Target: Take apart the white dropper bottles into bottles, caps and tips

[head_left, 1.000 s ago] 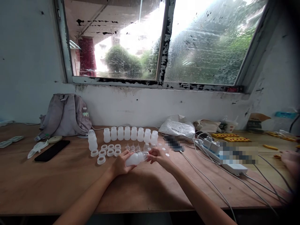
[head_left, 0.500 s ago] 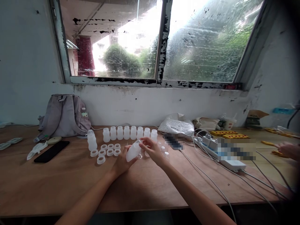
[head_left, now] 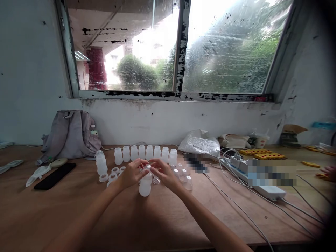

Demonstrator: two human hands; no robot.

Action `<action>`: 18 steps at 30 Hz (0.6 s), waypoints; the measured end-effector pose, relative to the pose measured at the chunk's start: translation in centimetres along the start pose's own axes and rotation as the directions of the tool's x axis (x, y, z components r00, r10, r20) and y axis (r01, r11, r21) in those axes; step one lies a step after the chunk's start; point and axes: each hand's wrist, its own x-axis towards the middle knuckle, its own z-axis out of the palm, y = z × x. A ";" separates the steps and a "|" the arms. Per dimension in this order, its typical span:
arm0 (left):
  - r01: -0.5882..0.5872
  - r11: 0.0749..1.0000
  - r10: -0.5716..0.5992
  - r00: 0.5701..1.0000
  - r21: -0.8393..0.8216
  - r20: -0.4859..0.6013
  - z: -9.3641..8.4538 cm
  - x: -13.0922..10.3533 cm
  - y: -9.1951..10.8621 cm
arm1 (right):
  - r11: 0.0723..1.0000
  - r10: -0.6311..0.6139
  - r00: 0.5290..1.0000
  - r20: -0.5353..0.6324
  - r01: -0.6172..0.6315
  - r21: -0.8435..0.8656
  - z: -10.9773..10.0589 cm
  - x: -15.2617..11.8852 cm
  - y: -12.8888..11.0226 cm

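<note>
A frosted white baby bottle (head_left: 145, 187) stands upright on the table in front of me, with a clear domed cap on its top partly hidden by my fingers. My left hand (head_left: 133, 172) curls around the top from the left, and my right hand (head_left: 166, 174) grips it from the right. Just behind, a row of similar bottles (head_left: 134, 153) lines the table. White screw rings (head_left: 103, 177) lie to the left, partly covered by my left forearm. Several clear domed caps (head_left: 188, 182) stand to the right. A small clear ring-shaped piece (head_left: 156, 181) lies beside my right hand.
A capped bottle (head_left: 101, 163) stands at left, near a black phone (head_left: 55, 176) and a grey backpack (head_left: 70, 136). At right are a plastic bag (head_left: 201, 141), a power strip (head_left: 270, 192) and trailing cables. Another person's hand (head_left: 330, 173) shows at the far right edge.
The bottle, tilted in my hands before, now stands upright on the table. Both hands have shifted to its top. The view has tilted slightly.
</note>
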 end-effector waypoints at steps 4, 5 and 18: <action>0.017 0.995 -0.026 0.995 0.098 0.097 -1.2 0.5 0.1 | 0.999 0.047 0.996 -0.078 -0.045 0.028 -0.5 0.0 2.0; 0.024 0.992 -0.036 0.994 0.122 0.102 -1.3 0.5 0.2 | 0.998 0.062 0.993 -0.101 -0.060 0.020 -0.6 -0.1 2.4; 0.148 0.873 -0.201 0.977 0.465 0.067 -8.7 4.3 -2.0 | 0.992 0.104 0.950 -0.296 -0.121 -0.039 -1.5 -0.1 4.5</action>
